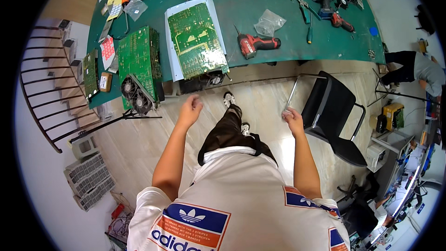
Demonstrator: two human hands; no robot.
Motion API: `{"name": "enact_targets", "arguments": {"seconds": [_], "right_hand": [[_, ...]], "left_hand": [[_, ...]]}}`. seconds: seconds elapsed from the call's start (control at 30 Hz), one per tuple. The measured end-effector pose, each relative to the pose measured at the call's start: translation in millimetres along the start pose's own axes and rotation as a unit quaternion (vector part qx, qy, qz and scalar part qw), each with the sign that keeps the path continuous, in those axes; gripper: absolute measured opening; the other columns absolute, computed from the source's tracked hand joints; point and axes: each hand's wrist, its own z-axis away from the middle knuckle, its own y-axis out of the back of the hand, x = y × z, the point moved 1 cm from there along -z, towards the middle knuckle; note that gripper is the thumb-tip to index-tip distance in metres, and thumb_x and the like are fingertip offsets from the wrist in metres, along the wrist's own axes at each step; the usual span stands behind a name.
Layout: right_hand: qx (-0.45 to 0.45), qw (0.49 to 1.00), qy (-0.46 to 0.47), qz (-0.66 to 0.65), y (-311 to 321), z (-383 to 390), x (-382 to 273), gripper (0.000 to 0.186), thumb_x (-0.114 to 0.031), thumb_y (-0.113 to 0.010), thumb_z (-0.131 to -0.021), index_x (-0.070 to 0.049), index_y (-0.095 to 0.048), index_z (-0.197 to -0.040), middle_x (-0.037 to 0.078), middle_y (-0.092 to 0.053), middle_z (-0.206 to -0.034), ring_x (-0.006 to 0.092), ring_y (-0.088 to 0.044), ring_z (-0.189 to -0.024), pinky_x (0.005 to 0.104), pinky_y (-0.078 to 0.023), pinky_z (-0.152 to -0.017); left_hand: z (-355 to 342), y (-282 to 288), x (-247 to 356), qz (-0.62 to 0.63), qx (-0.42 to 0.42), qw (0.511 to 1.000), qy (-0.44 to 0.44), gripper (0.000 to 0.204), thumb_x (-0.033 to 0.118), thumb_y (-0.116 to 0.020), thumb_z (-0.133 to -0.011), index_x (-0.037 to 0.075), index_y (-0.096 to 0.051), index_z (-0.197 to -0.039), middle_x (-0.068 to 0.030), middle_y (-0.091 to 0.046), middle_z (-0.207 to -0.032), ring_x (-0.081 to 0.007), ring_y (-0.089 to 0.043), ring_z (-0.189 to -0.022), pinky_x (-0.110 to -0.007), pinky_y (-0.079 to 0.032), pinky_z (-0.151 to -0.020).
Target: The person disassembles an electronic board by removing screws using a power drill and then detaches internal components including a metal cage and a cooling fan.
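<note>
1. The middle circuit board (pixel 193 37) lies on a pale panel (pixel 173 58) at the near edge of the green table (pixel 341 46), its lower end reaching past that edge, with a dark fan (pixel 215 80) beneath.
2. As a judgement, the board will be stiff but fragile, its solder joints easily scraped; with the fan and panel below, the whole may be heavier than a bare board (whether they are fastened together cannot be told). The smooth panel could slip. The safest hold looks to be both long sides, well supported underneath, fingers off the board's face and the fan blades.
3. The left hand (pixel 192 107) is just short of the board's near end, fingers loosely bent, with nothing visible in it.
4. The right hand (pixel 292 120) has its fingers curled beside the metal arm of the black chair (pixel 327 102); whether it grips that arm cannot be told.
5. Left of the board stands another green board unit (pixel 137 56) with paired fans (pixel 135 95) at its front, and a small brown box (pixel 106 82) beside it.
6. Rightward lie a red drill (pixel 255 44), a clear plastic bag (pixel 270 22) and pliers (pixel 305 15).
7. Farther right, another person (pixel 427 76) is partly visible.
</note>
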Motion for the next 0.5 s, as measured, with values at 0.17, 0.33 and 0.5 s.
{"name": "enact_targets", "arguments": {"seconds": [0.17,0.33,0.5], "right_hand": [[-0.067,0.984,0.014,0.163,-1,-15,-5,0.031,-0.008,-0.061,-0.088,0.002,-0.063,-0.117,0.012,-0.073,-0.086,0.0178,-0.07,-0.079,0.0293,-0.054,-0.071],[-0.038,0.952,-0.122,0.278,7,-11,22,0.036,-0.004,-0.062,-0.082,0.005,-0.062,-0.118,0.015,-0.073,-0.088,0.0189,-0.071,-0.077,0.0293,-0.054,-0.069],[0.018,0.964,-0.17,0.202,18,-9,16,0.034,-0.002,-0.063,-0.081,0.004,-0.063,-0.114,0.015,-0.073,-0.084,0.0193,-0.07,-0.071,0.0284,-0.051,-0.059]], "left_hand": [[-61,6,17,0.029,0.09,0.995,-0.037,0.037,0.019,-0.068,-0.086,-0.001,-0.062,-0.118,-0.0155,-0.068,-0.102,-0.0242,-0.066,-0.09,-0.035,-0.052,-0.08],[-95,15,39,-0.023,0.077,0.995,-0.059,0.03,0.016,-0.068,-0.083,-0.002,-0.065,-0.107,-0.0192,-0.065,-0.109,-0.0332,-0.065,-0.097,-0.04,-0.052,-0.086],[-119,11,50,-0.126,0.05,0.98,-0.147,0.043,0.019,-0.066,-0.083,-0.002,-0.06,-0.119,-0.0266,-0.054,-0.134,-0.0434,-0.049,-0.123,-0.047,-0.036,-0.108]]}}
